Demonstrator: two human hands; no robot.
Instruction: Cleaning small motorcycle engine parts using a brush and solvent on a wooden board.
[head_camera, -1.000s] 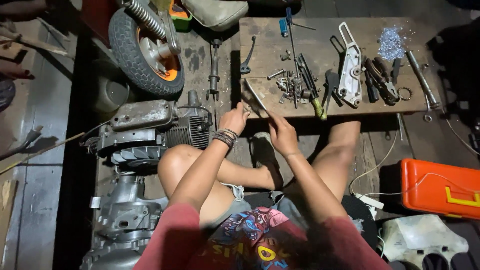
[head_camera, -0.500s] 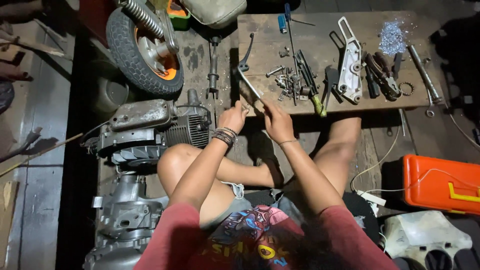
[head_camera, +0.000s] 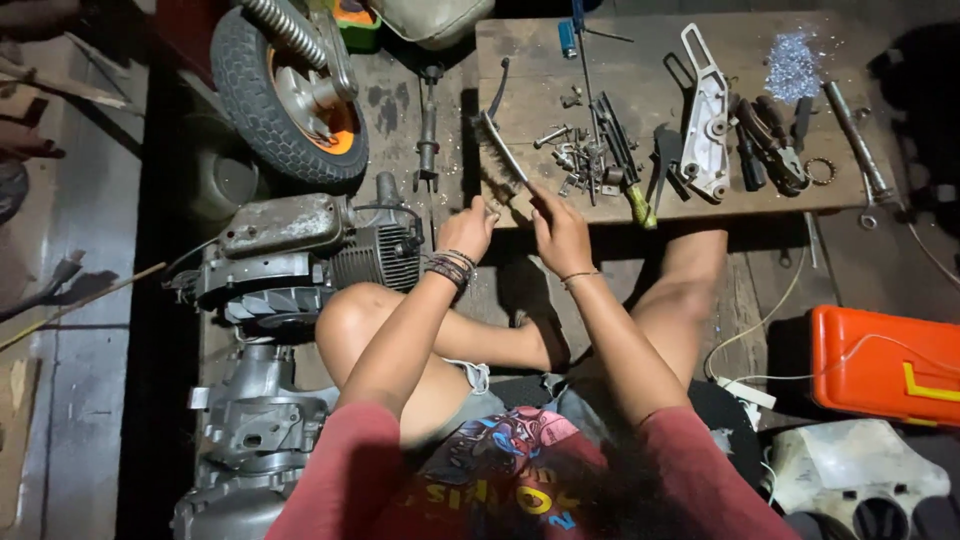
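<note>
wire brush (head_camera: 500, 150) in right hand (head_camera: 560, 232)

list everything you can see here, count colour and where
wire brush: 1, dark handle, near left edge of board, at the hands
wooden board: 1, brown, top centre
bolts and small parts: many, grey metal, middle of board
screwdriver: 1, yellow handle, board's front edge
metal bracket: 1, silver, on board right of centre
pliers: count unclear, dark, right part of board
wheel: 1, black tyre with orange hub, top left
engine: 1, grey, left of the knee
orange case: 1, right side on floor
left hand: 1, bracelets at wrist, by the brush end
right hand: 1, beside it at the board edge
</note>
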